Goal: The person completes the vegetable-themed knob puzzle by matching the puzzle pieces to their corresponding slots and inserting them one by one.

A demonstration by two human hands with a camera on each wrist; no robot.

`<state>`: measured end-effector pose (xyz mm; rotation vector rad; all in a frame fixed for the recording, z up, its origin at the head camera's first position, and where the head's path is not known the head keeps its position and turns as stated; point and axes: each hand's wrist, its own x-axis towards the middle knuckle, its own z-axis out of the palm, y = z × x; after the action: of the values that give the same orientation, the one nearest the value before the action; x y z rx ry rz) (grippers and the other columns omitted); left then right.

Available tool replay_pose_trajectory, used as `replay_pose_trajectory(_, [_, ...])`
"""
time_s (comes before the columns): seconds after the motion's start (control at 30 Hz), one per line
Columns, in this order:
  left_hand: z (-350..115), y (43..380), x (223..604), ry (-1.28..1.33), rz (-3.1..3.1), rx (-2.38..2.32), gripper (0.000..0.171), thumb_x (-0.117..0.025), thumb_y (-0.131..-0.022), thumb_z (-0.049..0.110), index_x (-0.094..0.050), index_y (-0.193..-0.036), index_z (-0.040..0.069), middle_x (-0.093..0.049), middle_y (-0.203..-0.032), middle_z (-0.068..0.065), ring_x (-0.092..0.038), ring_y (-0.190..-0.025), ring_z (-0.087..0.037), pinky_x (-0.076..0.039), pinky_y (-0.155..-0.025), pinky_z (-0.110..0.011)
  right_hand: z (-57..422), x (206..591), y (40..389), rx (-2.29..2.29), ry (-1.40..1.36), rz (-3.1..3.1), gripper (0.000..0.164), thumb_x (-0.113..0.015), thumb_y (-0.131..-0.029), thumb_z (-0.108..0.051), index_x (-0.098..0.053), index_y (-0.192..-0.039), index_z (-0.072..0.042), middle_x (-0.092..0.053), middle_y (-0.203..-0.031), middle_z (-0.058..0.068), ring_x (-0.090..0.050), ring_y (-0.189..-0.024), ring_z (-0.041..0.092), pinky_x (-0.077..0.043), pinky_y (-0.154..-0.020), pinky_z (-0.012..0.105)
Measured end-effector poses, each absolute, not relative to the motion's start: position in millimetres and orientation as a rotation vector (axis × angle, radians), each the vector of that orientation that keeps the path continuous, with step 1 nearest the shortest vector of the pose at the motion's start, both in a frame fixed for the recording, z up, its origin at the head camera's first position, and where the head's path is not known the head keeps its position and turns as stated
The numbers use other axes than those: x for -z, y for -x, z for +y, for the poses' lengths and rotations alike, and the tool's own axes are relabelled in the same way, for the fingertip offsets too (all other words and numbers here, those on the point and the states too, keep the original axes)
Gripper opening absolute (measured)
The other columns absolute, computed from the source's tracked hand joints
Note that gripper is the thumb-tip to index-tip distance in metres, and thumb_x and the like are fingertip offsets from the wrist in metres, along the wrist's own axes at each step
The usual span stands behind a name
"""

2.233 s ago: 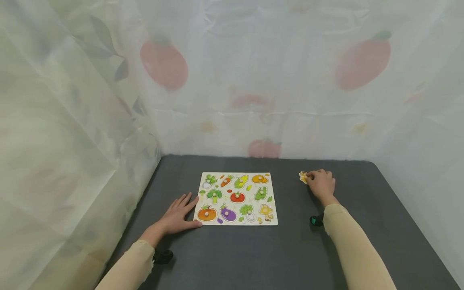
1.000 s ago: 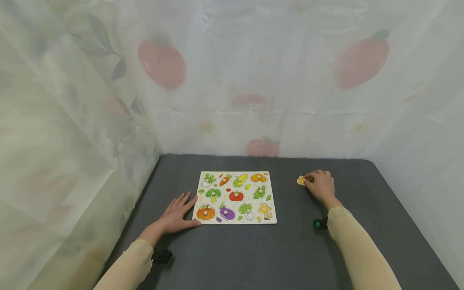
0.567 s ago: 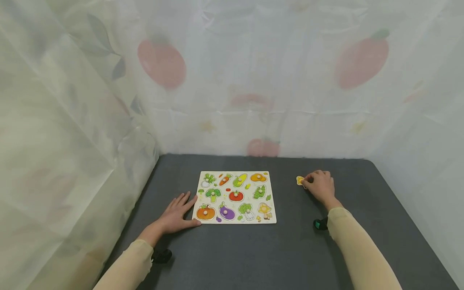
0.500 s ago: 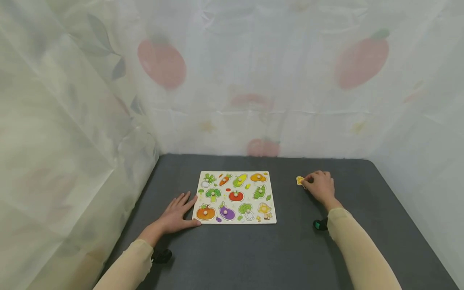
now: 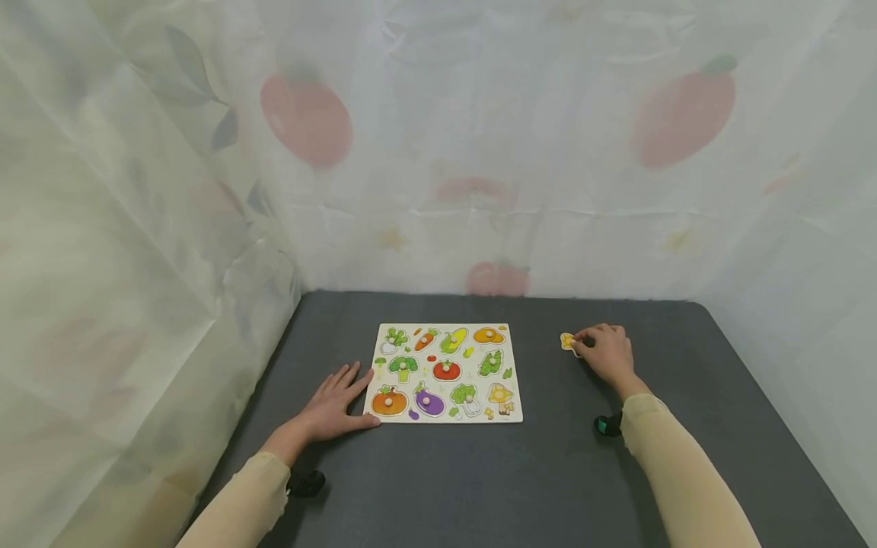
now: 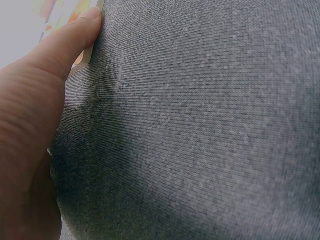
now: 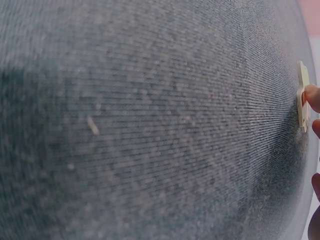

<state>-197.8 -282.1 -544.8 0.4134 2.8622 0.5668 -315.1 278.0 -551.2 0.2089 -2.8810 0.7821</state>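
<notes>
A white knob puzzle board printed with vegetables lies flat on the dark table. My left hand rests spread at its left side, the thumb and index fingertips on the board's edge. In the left wrist view the thumb lies over the board's corner. To the right of the board, my right hand pinches a small yellow puzzle piece with a pale border, partly hidden by the fingers. The right wrist view shows that puzzle piece edge-on at the fingertips, close to the table surface.
Knobs show on most of the board's pictures, such as the tomato and the eggplant; the yellow mushroom picture shows none. Pale printed curtains enclose the dark grey table at the back and both sides.
The yellow piece has turned and shifted slightly left and down in my right fingers since the earliest frame. My left hand and the board keep their places.
</notes>
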Motion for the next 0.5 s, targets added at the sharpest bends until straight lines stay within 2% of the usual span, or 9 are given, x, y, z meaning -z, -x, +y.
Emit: replay_pose_trajectory(0.5, [-279.8,196.5,542.9,-0.388,2.856,-0.563,0.106,-0.071,-0.084,0.070,-0.028,-0.164,0.015,-0.015,-0.169,-0.020,-0.009,-0.154,-0.045,-0.006,-0.121,-0.064,259.6,539.9,313.0,-0.810,-0.346,-2.835,0.021,-0.072,-0.097,-0.029,-0.076,-0.099,-0.009,-0.061,-0.125,0.021,-0.038,-0.129,0.048,-0.029,-0.105,0.069])
